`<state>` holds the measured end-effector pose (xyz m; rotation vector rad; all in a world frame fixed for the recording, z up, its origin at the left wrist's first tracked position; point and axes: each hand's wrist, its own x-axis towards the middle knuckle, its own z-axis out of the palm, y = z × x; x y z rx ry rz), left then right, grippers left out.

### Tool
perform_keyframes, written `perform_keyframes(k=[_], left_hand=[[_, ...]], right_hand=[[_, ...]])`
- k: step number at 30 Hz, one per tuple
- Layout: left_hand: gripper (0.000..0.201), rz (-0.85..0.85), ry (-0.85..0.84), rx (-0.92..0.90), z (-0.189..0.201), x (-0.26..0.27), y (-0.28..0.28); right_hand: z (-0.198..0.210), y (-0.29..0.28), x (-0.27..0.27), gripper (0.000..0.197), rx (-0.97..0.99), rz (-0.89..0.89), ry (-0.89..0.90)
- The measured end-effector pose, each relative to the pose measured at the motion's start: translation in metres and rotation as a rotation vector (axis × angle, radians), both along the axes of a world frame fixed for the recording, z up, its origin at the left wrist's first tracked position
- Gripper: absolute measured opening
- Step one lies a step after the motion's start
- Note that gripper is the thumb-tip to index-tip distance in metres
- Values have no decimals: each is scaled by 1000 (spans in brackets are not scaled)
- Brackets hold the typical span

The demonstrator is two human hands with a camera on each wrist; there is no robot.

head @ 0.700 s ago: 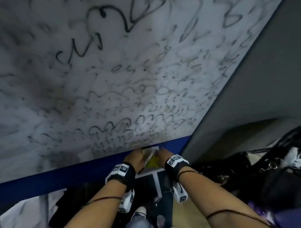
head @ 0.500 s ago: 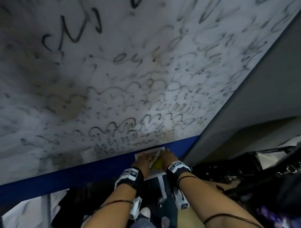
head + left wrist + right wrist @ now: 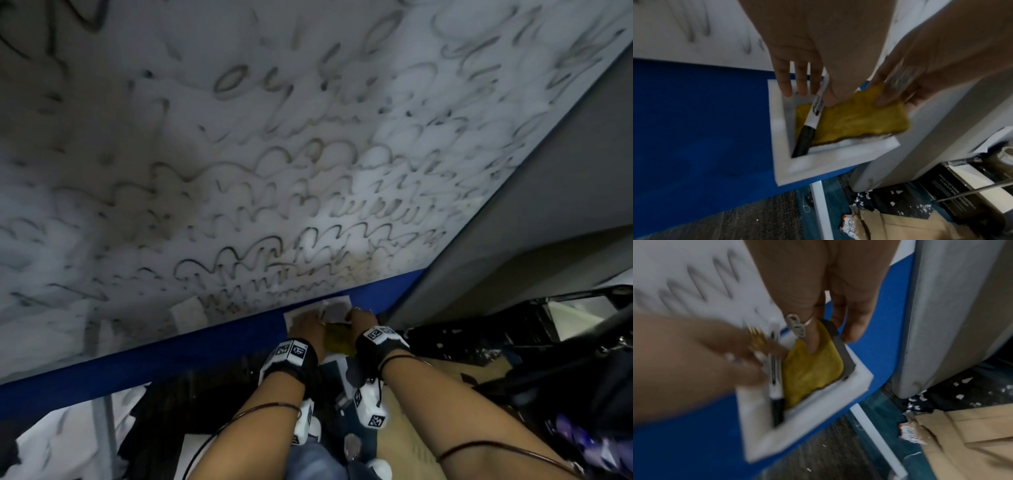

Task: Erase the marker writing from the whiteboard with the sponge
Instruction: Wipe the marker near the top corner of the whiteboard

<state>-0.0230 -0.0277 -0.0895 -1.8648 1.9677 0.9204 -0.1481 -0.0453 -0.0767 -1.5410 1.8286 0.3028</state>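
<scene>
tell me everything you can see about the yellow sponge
The yellow sponge is a flat, rounded-corner rectangular pad, soft-looking, with a dark, grimy underside edge. It sits tilted, partly out of the white square holder at the whiteboard's blue bottom border. The right hand pinches its upper end, and the black-capped white marker lies along its side. The left hand reaches in beside it.

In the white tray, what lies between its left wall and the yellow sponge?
A marker with a black cap lies there, against the sponge inside the tray. The left wrist view shows it best.

Office: scribbled whiteboard (image 3: 308, 154), carpet (image 3: 760, 216), cardboard (image 3: 972, 443).
</scene>
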Motion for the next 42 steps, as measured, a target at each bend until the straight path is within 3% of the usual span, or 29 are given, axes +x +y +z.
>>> perform_keyframes(k=[5,9,13,18,23,27,30,36,39,42], left_hand=[[76,-153,-124,-41,8,8,-3],[93,-212,-77,-29,30,7,-7],[77,-173,164,-210,62,-13,-2],[76,-72,457,-436,128,-39,13],[71,-66,606,-691,225,-56,4],[62,-202,576,-1017,327,-54,-11],[58,-286,594,-1202,407,-48,-15],[61,-366,552,-1356,541,-34,-4],[62,-407,487,-1414,600,-31,-2],[61,-484,365,-1457,656,-29,3]], right_hand=[[25,1,-15,37,-121,-94,-154],[55,-2,-27,33,-194,-133,-159],[88,-6,-45,32,-261,-197,-195],[156,-12,-80,27,-362,-249,-265],[251,-19,-111,27,-564,-221,-362],[338,-11,-123,13,-859,-135,-557],[403,4,-125,18,-1084,-31,-687],[503,20,-109,68,-1386,325,-638],[541,13,-102,71,-1521,401,-570],[574,8,-98,73,-1711,343,-503]])
